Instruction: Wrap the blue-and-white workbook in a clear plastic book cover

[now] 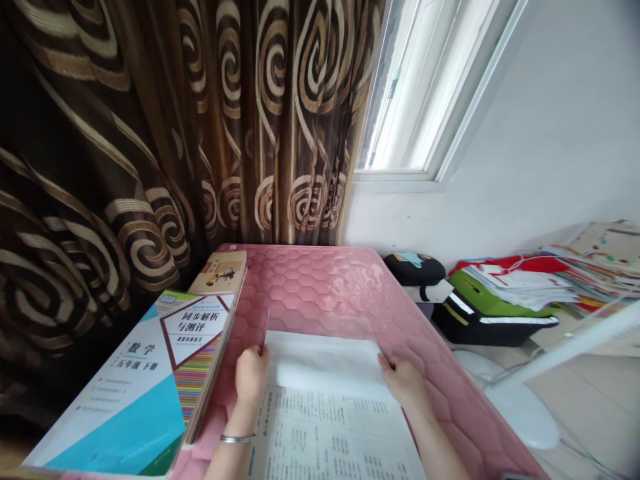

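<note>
Item, landmark: white printed paper with dark columns of text (340,433), single sheet or booklet unclear, lying on the pink, hexagon-quilted surface (295,277); a blank white band crosses its far end, the near end runs out of view, so I cannot settle its long axis. Bare left hand (251,375), silver metal bracelet (237,439) at the wrist: at the paper's far left corner. Bare right hand (404,381): at the paper's far right corner; neither stands plainly nearer. Each grip: thumb and fingers closed, pinching the paper's edge. Left of the paper, apart: blue-and-white paperback workbook (125,407), topmost over other books.
</note>
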Tool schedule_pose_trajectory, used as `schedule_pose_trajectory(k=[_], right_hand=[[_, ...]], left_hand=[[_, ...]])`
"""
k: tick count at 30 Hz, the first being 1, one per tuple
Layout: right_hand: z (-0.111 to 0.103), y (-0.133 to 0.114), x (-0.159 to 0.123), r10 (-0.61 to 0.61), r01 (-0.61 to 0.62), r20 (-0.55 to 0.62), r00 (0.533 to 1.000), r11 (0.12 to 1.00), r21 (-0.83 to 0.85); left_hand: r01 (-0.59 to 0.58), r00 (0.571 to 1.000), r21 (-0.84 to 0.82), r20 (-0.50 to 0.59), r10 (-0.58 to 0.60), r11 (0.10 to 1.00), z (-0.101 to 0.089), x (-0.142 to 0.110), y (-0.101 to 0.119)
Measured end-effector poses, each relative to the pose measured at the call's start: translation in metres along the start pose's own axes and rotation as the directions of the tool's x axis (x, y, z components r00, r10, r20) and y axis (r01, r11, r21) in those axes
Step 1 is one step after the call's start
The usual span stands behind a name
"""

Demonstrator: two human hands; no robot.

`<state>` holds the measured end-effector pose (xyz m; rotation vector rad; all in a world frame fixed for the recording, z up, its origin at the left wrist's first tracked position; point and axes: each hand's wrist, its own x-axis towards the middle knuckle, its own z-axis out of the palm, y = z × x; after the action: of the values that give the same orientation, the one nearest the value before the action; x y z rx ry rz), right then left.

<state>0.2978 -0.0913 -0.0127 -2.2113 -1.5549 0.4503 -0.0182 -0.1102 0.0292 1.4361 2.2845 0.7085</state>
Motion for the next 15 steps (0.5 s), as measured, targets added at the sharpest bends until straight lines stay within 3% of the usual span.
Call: schedule_pose_trajectory(k=[9, 15], right_hand=[[-0.0028, -0.0039, 0.0012, 0.012, -0.010, -0.022, 1.000, 0.999, 0.053], [-0.0067, -0.0058, 0.0017, 0.029, -0.030, 0.019, 0.999, 0.998, 0.050]], left_hand=[[0.042, 0.999, 0.023, 0.029, -0.043, 0.999, 0.0007, 0.0009, -0.0012], [-0.030, 1.000, 0.017, -0.002, 0.030, 0.999, 0.0045, 0.0053, -0.0096]])
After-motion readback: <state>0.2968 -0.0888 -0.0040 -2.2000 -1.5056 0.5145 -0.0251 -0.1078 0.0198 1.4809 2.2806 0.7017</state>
